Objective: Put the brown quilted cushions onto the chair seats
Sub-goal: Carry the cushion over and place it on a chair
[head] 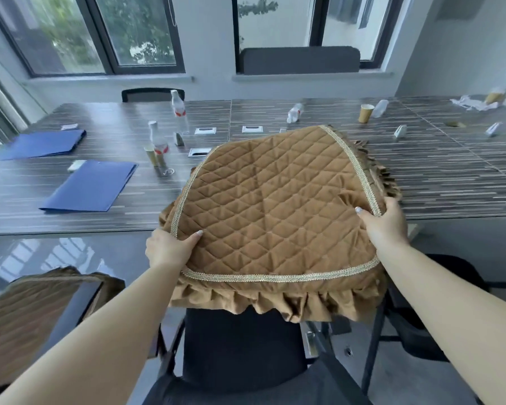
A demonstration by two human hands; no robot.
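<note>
A brown quilted cushion (275,211) with gold trim and a ruffled skirt hangs in the air over a black chair (240,349), its far edge above the table's front edge. My left hand (167,248) grips its left side and my right hand (387,223) grips its right side. The chair seat is mostly hidden under the cushion. A second brown quilted cushion (27,314) lies on the seat of the chair at the lower left.
A long striped table (435,176) stands in front, with two blue folders (91,185), water bottles (158,141), a paper cup (365,113) and crumpled paper. Another dark chair (421,323) sits at the right. More chairs stand beyond the table under the windows.
</note>
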